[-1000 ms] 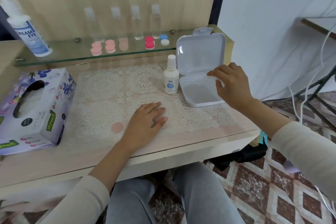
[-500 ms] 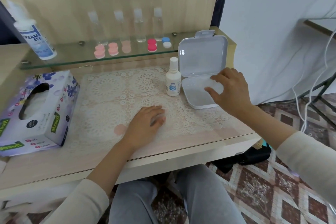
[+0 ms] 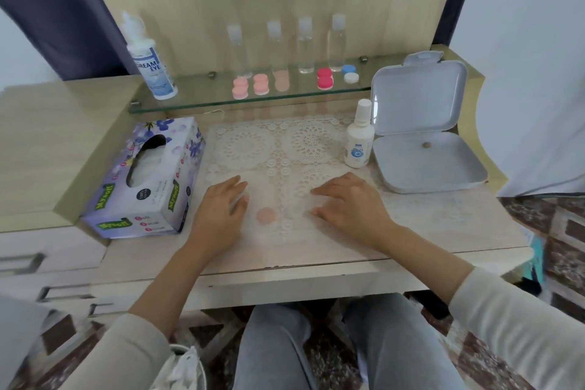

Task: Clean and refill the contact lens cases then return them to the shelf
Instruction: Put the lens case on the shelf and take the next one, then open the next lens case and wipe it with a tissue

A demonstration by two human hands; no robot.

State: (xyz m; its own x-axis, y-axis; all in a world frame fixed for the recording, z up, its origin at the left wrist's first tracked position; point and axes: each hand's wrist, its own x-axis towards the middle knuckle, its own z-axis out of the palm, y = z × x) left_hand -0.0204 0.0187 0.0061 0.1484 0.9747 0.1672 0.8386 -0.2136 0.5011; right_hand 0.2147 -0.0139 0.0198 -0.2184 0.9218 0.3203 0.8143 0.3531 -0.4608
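Left of the open white box (image 3: pixel 418 168) on the bench (image 3: pixel 443 222), left hand (image 3: pixel 218 212) and right hand (image 3: pixel 351 206) rest on the lace mat (image 3: pixel 253 142), each grip released. Farther back-left, contact lens cases (image 3: pixel 261 84) sit on the glass shelf (image 3: pixel 196 101); inside the box, one brown speck (image 3: pixel 426 145).

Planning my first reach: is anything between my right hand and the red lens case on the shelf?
Nothing visible blocks it. The small white bottle stands just right of the line from the right hand to the red lens case.

Both hands lie palm down, apart, holding nothing: left hand (image 3: pixel 220 213) with fingers straight, right hand (image 3: pixel 349 208) with fingers spread.
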